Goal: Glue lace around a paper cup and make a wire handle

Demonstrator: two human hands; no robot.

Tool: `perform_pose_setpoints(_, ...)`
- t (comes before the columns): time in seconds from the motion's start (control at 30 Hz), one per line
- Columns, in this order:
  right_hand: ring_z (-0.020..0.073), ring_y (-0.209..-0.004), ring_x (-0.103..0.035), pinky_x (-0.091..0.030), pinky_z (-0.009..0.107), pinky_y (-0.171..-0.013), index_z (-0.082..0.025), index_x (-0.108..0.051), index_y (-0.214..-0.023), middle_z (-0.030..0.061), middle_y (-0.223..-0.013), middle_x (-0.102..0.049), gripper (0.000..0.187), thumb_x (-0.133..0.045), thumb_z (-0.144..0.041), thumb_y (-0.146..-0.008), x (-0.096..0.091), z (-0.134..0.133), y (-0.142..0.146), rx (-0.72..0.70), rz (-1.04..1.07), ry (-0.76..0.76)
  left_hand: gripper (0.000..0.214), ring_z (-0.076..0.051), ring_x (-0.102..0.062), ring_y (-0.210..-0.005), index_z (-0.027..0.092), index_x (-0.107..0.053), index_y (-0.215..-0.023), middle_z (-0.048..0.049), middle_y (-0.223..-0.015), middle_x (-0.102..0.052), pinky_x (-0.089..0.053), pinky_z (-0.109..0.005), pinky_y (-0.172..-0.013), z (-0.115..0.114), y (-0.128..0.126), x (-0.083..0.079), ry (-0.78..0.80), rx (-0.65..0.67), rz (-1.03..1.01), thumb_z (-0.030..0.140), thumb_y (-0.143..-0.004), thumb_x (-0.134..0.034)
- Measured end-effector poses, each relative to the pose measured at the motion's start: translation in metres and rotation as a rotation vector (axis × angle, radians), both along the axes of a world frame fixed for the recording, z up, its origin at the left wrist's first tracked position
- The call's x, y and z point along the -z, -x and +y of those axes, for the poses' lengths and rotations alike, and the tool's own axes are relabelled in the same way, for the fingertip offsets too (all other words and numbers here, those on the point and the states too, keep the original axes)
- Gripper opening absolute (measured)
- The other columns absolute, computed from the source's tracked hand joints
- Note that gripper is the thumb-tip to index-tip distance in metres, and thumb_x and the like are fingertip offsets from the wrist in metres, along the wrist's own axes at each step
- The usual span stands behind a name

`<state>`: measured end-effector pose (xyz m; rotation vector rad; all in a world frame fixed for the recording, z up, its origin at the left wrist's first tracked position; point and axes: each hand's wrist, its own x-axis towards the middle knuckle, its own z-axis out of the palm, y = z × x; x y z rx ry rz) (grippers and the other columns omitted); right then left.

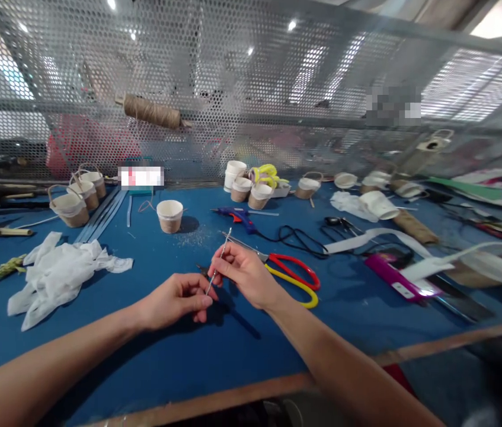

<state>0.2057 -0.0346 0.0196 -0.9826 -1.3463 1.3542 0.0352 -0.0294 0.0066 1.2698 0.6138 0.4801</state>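
Above the front middle of the blue table, my left hand (179, 302) and my right hand (246, 274) are close together. Both are closed on a thin, twisted silvery rod (226, 240). The right fingers pinch its upper part, while the left thumb and fingers grip near its lower end. Its tip points up and away. Behind my right hand lie scissors (295, 260) with red and yellow handles, partly hidden by the hand. A small dark tool (201, 268) is partly covered by my fingers. Beyond them stands a small white-and-brown cup (169, 220).
A blue glue gun (242, 219) with a black cord lies past my hands. Crumpled white fabric (66, 276) is at left, near handled cups (70, 213). More cups (259, 196) stand behind. A purple device (395, 277) lies right. A perforated metal screen (233, 89) closes the back.
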Motion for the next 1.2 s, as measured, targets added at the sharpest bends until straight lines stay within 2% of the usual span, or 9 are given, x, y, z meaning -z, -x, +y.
perform_pose_setpoints(0.4,0.0083,-0.052,-0.055,-0.042,0.022,-0.049,-0.017,-0.057,-0.069,-0.0001,-0.064,-0.062,0.026,-0.063,-0.041,-0.073,-0.003,0.002,0.001,0.105,0.003,-0.004,0.032,-0.008,-0.05,-0.055,0.013,-0.054,-0.071,0.0031,-0.057,-0.055,-0.036,-0.022,-0.055,0.0,0.004,-0.008,-0.098,0.032,0.118,0.042,-0.068,-0.068)
perform_pose_setpoints(0.5,0.0088,-0.054,-0.054,-0.045,0.024,-0.055,-0.017,-0.059,-0.069,-0.0012,-0.063,-0.061,0.024,-0.063,-0.041,-0.073,-0.004,-0.003,0.009,0.061,-0.06,-0.05,0.039,-0.009,-0.054,-0.06,0.013,-0.053,-0.08,-0.0014,-0.07,-0.061,-0.039,-0.024,-0.059,0.001,0.0,-0.015,0.047,0.0,0.013,0.046,-0.067,-0.068)
perform_pose_setpoints(0.6,0.0109,-0.065,-0.056,-0.047,0.025,-0.063,-0.018,-0.061,-0.068,0.0,-0.07,-0.062,0.024,-0.059,-0.041,-0.076,-0.012,0.001,0.011,0.06,-0.195,-0.174,0.038,-0.004,-0.042,-0.042,0.016,-0.048,-0.086,0.004,-0.057,-0.054,-0.033,-0.019,-0.046,0.004,-0.007,-0.022,0.23,-0.071,-0.08,0.048,-0.072,-0.062)
perform_pose_setpoints(0.7,0.0129,-0.068,-0.06,-0.048,0.026,-0.061,-0.018,-0.064,-0.085,0.0032,-0.079,-0.066,0.026,-0.049,-0.039,-0.084,-0.024,0.023,-0.007,0.08,-0.497,-0.167,0.027,-0.002,-0.021,-0.034,0.017,-0.049,-0.085,0.0102,-0.042,-0.037,-0.015,-0.016,-0.038,0.009,-0.01,-0.032,0.145,-0.168,-0.055,0.042,-0.08,-0.056)
perform_pose_setpoints(0.73,0.0135,-0.07,-0.06,-0.048,0.026,-0.062,-0.019,-0.064,-0.089,0.0033,-0.081,-0.067,0.025,-0.048,-0.038,-0.085,-0.028,0.034,-0.017,0.195,-0.663,-0.141,0.024,-0.002,-0.021,-0.035,0.016,-0.05,-0.086,0.0099,-0.042,-0.037,-0.013,-0.017,-0.038,0.011,-0.009,-0.036,0.089,-0.198,-0.032,0.04,-0.082,-0.053)
perform_pose_setpoints(0.83,0.0213,-0.09,-0.059,-0.046,0.034,-0.078,-0.014,-0.062,-0.094,0.0094,-0.094,-0.064,0.023,-0.052,-0.032,-0.084,-0.03,0.072,-0.048,0.388,-0.809,-0.102,0.021,-0.003,-0.029,-0.039,0.014,-0.053,-0.093,0.0065,-0.049,-0.047,-0.02,-0.018,-0.041,0.015,-0.005,-0.046,-0.035,-0.258,-0.013,0.033,-0.086,-0.047)
perform_pose_setpoints(0.93,0.0205,-0.096,-0.057,-0.048,0.038,-0.081,-0.016,-0.056,-0.107,0.0064,-0.112,-0.056,0.026,-0.05,-0.031,-0.087,-0.02,0.104,-0.067,0.422,-0.905,-0.014,0.021,-0.004,-0.036,-0.044,0.012,-0.054,-0.095,0.0038,-0.055,-0.053,-0.026,-0.02,-0.045,0.015,-0.001,-0.05,-0.11,-0.264,-0.013,0.029,-0.085,-0.046)
perform_pose_setpoints(1.0,0.0189,-0.096,-0.057,-0.048,0.038,-0.081,-0.017,-0.054,-0.111,0.0093,-0.115,-0.055,0.028,-0.05,-0.03,-0.087,-0.009,0.117,-0.071,0.42,-0.942,0.051,0.02,-0.005,-0.042,-0.047,0.012,-0.056,-0.094,0.0013,-0.061,-0.059,-0.032,-0.021,-0.05,0.015,0.001,-0.05,-0.159,-0.256,0.023,0.027,-0.084,-0.047)
perform_pose_setpoints(1.2,0.02,-0.097,-0.057,-0.048,0.038,-0.081,-0.016,-0.054,-0.111,0.0092,-0.115,-0.055,0.029,-0.051,-0.03,-0.086,0.003,0.127,-0.074,0.421,-0.917,0.191,0.015,-0.009,-0.055,-0.055,0.013,-0.049,-0.085,-0.0028,-0.069,-0.066,-0.043,-0.027,-0.063,0.019,0.005,-0.044,-0.089,-0.311,0.032,0.024,-0.078,-0.055)
